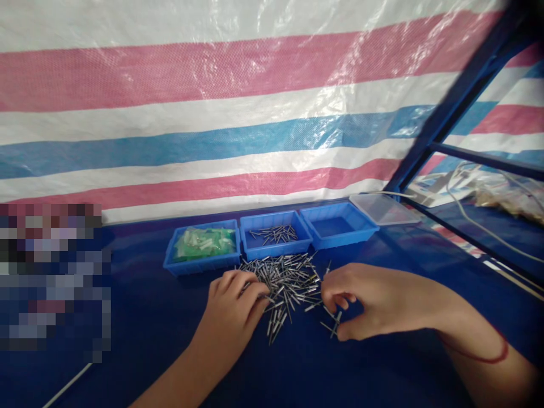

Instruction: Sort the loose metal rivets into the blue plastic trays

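Observation:
A loose pile of silver blind rivets [289, 277] lies on the blue table top in front of me. At its left edge is my left hand [236, 297], with the fingers curled and rivets showing between thumb and fingers. My right hand [355, 300] rests by the right side of the pile. Its fingers are bent and the thumb stands apart from them, with a few stray rivets [334, 327] on the table by the gap. Behind the pile, a middle blue bin [276, 250] holds a smaller heap of rivets [278, 233].
The left blue bin [202, 265] contains a green bag with white pieces. A right blue bin [340, 238] shows its bare bottom. Beside it lies a clear plastic lid [385, 209]. A blue metal frame [437, 136] rises at right, before a striped tarp [212, 130].

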Demonstrator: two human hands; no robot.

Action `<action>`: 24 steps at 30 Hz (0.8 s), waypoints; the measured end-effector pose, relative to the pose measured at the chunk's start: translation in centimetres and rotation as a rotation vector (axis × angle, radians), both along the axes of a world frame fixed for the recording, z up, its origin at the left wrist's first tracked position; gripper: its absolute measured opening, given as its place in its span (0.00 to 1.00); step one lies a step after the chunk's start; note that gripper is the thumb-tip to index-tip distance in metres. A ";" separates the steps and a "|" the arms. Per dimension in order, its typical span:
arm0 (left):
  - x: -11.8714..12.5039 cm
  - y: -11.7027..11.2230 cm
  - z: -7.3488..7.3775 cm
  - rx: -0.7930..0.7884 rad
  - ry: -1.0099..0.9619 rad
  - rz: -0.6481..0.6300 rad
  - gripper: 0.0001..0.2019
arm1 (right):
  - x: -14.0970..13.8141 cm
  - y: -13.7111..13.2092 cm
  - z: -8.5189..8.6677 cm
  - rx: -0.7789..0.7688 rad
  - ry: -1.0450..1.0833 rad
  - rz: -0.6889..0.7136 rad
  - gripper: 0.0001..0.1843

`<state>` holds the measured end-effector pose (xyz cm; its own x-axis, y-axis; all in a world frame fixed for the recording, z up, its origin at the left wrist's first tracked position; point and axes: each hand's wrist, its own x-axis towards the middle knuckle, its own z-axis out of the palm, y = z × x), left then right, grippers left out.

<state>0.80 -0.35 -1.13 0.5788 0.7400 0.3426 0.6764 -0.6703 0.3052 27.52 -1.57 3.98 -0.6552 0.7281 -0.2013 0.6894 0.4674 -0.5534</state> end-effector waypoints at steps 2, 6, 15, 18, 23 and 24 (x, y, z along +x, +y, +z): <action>-0.3 0.5 -0.3 0.044 -0.006 0.102 0.10 | -0.6 -0.6 -0.5 0.049 -0.095 -0.054 0.12; -0.5 0.7 -0.7 0.043 0.019 0.150 0.13 | -1.6 -1.0 -1.3 0.075 -0.221 -0.100 0.10; -0.2 -0.3 -1.0 -0.040 0.128 0.027 0.28 | -2.8 -0.6 -2.5 0.244 -0.154 -0.061 0.07; -0.2 -0.6 -1.1 -0.051 0.133 0.000 0.30 | -3.1 -0.6 -2.6 0.338 -0.153 -0.037 0.06; 0.1 -0.3 -1.1 -0.064 -0.016 -0.041 0.24 | -3.8 -0.3 -1.4 0.345 0.106 -0.007 0.06; 0.2 -0.3 -1.0 -0.077 -0.059 -0.066 0.22 | -4.1 -0.3 -1.2 0.322 0.202 -0.040 0.05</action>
